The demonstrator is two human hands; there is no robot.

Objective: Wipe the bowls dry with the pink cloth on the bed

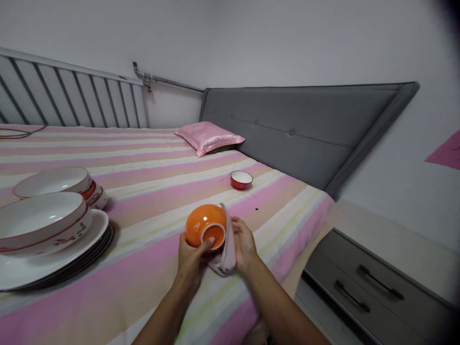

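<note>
1. Your left hand [190,258] grips the orange bowl [201,223] over the bed [143,263], thumb on its base.
2. Your right hand [246,243] seems to pinch the cloth [229,251] against the bowl's side, though its fingertips are partly hidden.
3. Beyond, a red bowl [241,182] sits upright.

Soft, dim light, glare on orange bowl [196,224], dark upper-right corner

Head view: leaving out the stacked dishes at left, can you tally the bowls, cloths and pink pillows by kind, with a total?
Bowls: 2 (orange bowl in the left hand, red bowl on the bed)
Cloths: 1 (pale cloth)
Pink pillows: 1 (satiny pillow)
Total: 4
</note>
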